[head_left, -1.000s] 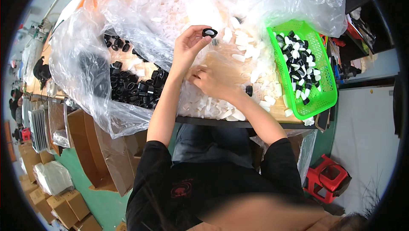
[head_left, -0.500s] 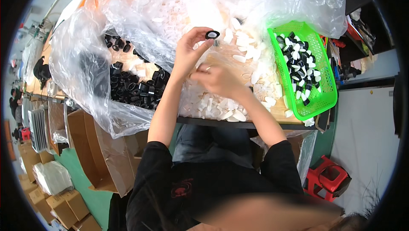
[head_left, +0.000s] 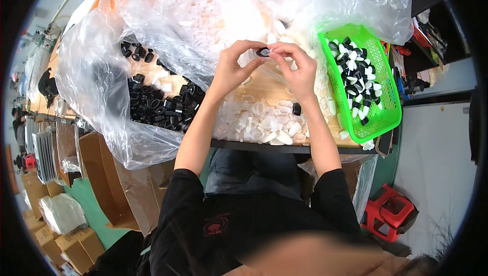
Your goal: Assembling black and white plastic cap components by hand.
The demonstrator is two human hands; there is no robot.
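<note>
Above the middle of the table, my left hand [head_left: 233, 72] pinches a small black oval ring [head_left: 262, 52] between thumb and fingertips. My right hand [head_left: 299, 70] is closed in a pinch at the ring's right side, its fingertips touching there. Something pale shows in the ring's opening; whether it is a separate piece in my right fingers is too small to tell. Below the hands lies a spread of translucent oval rings and white oval pieces [head_left: 272, 123]. One loose black ring [head_left: 296, 108] rests among them, under my right wrist.
A pile of black rings [head_left: 160, 105] lies on the left, within crumpled clear plastic [head_left: 109, 118]. On the right stands a green basket [head_left: 389, 88] holding black-and-white assembled pieces [head_left: 358, 77]. More plastic sheeting [head_left: 356, 1] covers the back. A red stool [head_left: 389, 210] stands lower right.
My right hand has risen from near the table to the black ring, and its fingers now pinch there. My left hand has shifted slightly right and turned the ring to a flatter angle.
</note>
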